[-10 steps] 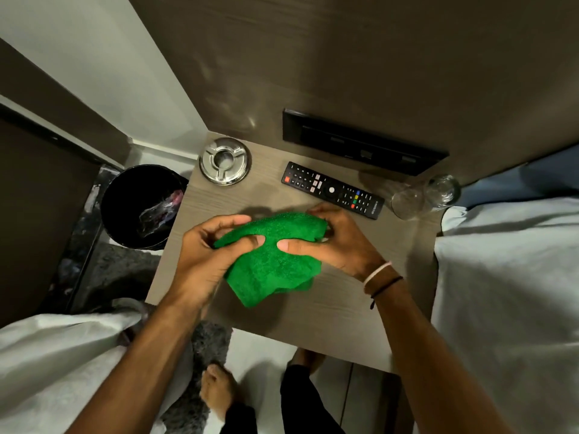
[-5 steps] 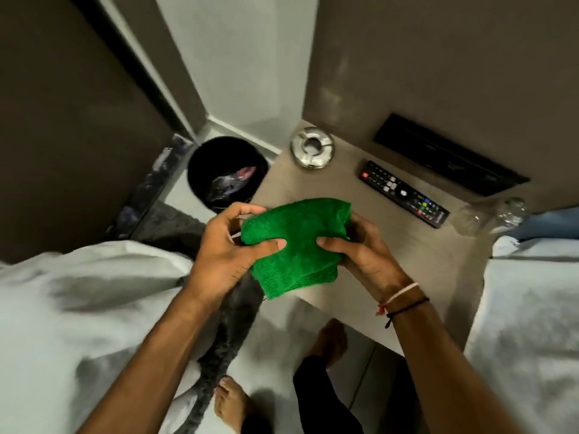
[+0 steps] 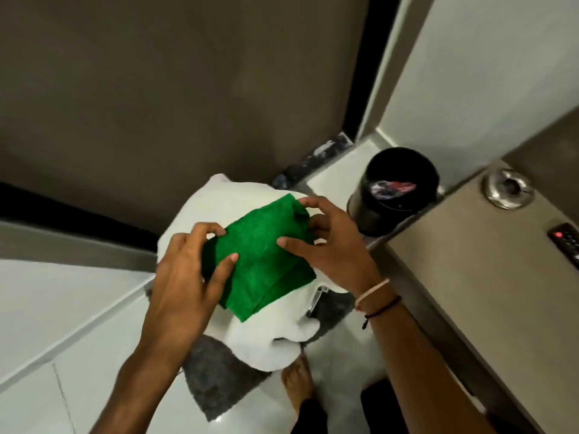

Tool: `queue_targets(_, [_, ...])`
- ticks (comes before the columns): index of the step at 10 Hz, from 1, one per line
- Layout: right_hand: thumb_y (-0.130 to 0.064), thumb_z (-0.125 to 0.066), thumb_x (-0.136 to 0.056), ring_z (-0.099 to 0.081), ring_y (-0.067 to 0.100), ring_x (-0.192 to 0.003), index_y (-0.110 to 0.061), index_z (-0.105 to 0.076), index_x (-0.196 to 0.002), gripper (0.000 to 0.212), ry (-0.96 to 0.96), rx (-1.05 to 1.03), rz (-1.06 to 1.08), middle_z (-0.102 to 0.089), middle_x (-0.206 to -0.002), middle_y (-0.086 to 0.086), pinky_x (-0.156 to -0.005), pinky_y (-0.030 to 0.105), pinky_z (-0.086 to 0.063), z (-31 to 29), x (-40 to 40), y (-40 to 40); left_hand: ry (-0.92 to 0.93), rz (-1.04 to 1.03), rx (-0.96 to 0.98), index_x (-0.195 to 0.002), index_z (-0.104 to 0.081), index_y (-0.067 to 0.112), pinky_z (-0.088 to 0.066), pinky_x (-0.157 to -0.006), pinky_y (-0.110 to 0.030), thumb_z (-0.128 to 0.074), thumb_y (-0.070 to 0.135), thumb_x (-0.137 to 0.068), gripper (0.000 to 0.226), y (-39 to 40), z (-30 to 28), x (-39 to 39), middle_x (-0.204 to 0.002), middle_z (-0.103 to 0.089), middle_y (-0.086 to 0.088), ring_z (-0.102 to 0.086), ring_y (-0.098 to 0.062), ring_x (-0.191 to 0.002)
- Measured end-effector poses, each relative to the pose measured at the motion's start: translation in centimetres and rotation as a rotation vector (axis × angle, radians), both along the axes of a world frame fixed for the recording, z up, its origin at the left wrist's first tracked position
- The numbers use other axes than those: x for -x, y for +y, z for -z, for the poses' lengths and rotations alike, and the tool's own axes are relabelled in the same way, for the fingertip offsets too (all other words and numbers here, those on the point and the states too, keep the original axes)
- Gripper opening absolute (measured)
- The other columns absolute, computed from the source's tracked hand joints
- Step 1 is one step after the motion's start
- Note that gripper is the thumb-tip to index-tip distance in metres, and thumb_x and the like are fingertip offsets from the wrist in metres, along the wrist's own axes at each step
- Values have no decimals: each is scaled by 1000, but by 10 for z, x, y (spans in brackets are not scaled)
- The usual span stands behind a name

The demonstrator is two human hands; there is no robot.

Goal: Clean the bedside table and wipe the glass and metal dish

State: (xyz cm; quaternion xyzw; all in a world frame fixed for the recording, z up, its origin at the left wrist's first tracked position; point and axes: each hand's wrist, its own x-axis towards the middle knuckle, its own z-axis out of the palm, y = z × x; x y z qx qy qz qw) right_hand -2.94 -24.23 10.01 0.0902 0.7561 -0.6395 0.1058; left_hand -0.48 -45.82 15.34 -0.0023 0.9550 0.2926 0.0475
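Observation:
Both of my hands hold a folded green cloth point(image 3: 261, 261) in the air, left of the bedside table point(image 3: 470, 277) and above a white towel. My left hand point(image 3: 185, 277) pinches the cloth's left edge. My right hand point(image 3: 332, 242) grips its upper right corner. The round metal dish point(image 3: 509, 190) sits at the table's far corner on the right, well away from both hands. The glass is out of view.
A black waste bin point(image 3: 398, 186) with litter stands on the floor beside the table. A black remote point(image 3: 565, 242) lies at the frame's right edge. A white towel point(image 3: 260, 339) and a grey mat point(image 3: 219, 377) lie below the cloth. My bare foot point(image 3: 297, 383) is on the tiled floor.
The view has swung left, so the table now sits at the right edge. Both hands have carried the green cloth off the table and over the white towel on the floor side.

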Motion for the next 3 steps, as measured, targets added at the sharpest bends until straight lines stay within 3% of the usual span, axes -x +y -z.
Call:
queue_targets(1, [-39, -80, -77, -57, 23, -103, -21, -60, -124, 54, 119, -560, -175, -60, -106, 3, -91, 41, -52, 8, -6, -42, -193, -42, 236, -118, -50, 29, -54, -74, -44, -63, 35, -94, 28, -21, 15, -13, -110, -51, -5, -61, -32, -93])
queue_targets(2, [-46, -75, -80, -48, 28, -121, -22, -57, -132, 60, 96, -661, -138, -51, -127, 9, -100, 45, -48, 6, -9, -46, -137, 5, 431, -127, -53, 22, -52, -85, -50, -63, 34, -93, 37, -16, 21, -12, -130, -51, -14, -52, -38, -116])
queue_targets(3, [-50, -71, -84, -43, 26, -133, -19, -52, -141, 67, 88, -720, 14, -49, -141, 8, -109, 44, -42, -12, -20, -18, 30, 133, 367, -133, -58, 16, -45, -100, -56, -72, 29, -87, 49, 13, -2, -5, -146, -48, -22, -46, -44, -131])
